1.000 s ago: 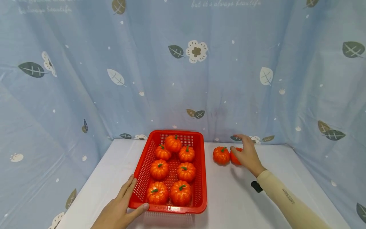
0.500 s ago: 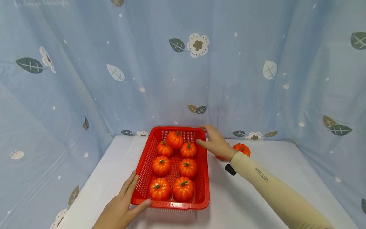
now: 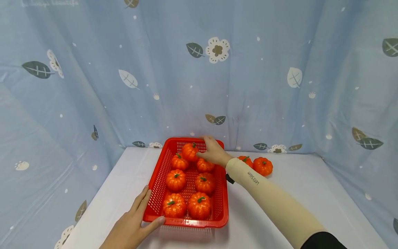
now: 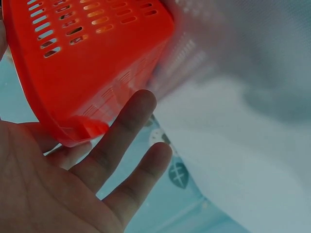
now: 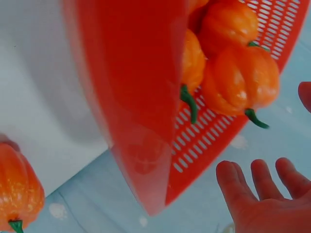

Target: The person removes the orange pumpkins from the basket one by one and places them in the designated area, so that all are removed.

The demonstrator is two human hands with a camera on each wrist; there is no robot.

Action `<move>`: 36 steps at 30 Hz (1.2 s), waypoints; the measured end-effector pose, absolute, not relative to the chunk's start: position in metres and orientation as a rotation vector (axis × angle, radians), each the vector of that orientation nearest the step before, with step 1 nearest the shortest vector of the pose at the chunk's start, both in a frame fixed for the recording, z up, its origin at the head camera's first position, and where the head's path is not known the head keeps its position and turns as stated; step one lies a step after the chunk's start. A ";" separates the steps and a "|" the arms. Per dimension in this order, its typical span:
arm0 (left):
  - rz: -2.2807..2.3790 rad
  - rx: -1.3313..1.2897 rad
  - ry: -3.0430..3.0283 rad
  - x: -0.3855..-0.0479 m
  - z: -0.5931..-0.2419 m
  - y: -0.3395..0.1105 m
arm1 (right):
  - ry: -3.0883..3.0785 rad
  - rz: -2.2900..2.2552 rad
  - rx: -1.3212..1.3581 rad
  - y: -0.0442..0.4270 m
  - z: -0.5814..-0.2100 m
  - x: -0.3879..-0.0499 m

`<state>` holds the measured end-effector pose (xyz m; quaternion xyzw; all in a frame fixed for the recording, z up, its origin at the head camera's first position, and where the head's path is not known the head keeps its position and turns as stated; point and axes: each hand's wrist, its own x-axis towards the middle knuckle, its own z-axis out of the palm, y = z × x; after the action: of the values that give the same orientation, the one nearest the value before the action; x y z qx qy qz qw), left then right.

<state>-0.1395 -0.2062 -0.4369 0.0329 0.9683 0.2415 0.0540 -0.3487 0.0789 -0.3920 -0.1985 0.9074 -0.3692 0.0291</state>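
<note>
And it's a curtained-off booth here, a little tabletop stage! Pale blue cloth (image 3: 174, 86) hangs behind and down both sides, creased and folded, fencing in a white worktop (image 3: 311, 183). Look at that print: grey-green leaves (image 3: 195, 50), white flowers (image 3: 217, 50), paw prints (image 3: 22, 165), a line of faint lettering (image 3: 49, 2) up top, soft as a bedroom curtain. The left wrist view catches the same leaves just past the worktop's edge. A red basket (image 3: 214, 223) of orange pumpkins (image 3: 199, 205) sits out like display props. Home, studio or lab beyond the drapes? The cloth hides it; can't call that one!
</note>
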 end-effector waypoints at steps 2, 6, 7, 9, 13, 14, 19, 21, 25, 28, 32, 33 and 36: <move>0.738 0.099 2.939 -0.140 -0.437 -0.206 | 2.814 -1.079 -0.579 0.075 -0.395 -0.351; 0.755 0.103 2.937 -0.139 -0.438 -0.207 | 2.845 -0.952 -0.542 0.068 -0.398 -0.356; 0.756 0.100 2.935 -0.139 -0.438 -0.208 | 2.844 -0.927 -0.544 0.066 -0.398 -0.356; 0.754 0.092 2.934 -0.139 -0.438 -0.209 | 2.840 -0.881 -0.559 0.062 -0.397 -0.357; 0.756 0.095 2.935 -0.138 -0.437 -0.210 | 2.819 -0.814 -0.585 0.054 -0.398 -0.359; 0.757 0.100 2.936 -0.139 -0.437 -0.209 | 2.819 -0.800 -0.582 0.053 -0.399 -0.361; 0.765 0.108 2.932 -0.139 -0.437 -0.207 | 2.819 -0.833 -0.549 0.045 -0.400 -0.361; 0.765 0.103 2.927 -0.140 -0.436 -0.207 | 2.805 -0.863 -0.549 0.043 -0.399 -0.359; 0.762 0.093 2.922 -0.139 -0.437 -0.206 | 2.763 -0.889 -0.584 0.038 -0.399 -0.356; 0.770 0.093 2.926 -0.138 -0.437 -0.207 | 2.744 -0.887 -0.613 0.035 -0.401 -0.354; 0.785 0.101 2.931 -0.138 -0.438 -0.206 | 2.755 -0.867 -0.614 0.032 -0.405 -0.356; 0.787 0.103 2.933 -0.137 -0.438 -0.206 | 2.759 -0.862 -0.613 0.032 -0.406 -0.357; 0.791 0.106 2.938 -0.137 -0.439 -0.206 | 2.766 -0.849 -0.623 0.031 -0.410 -0.361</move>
<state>-0.1373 -0.2065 -0.4386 0.0349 0.9639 0.2595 0.0484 -0.3607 0.0314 -0.4097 -0.2096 0.9307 -0.2856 0.0908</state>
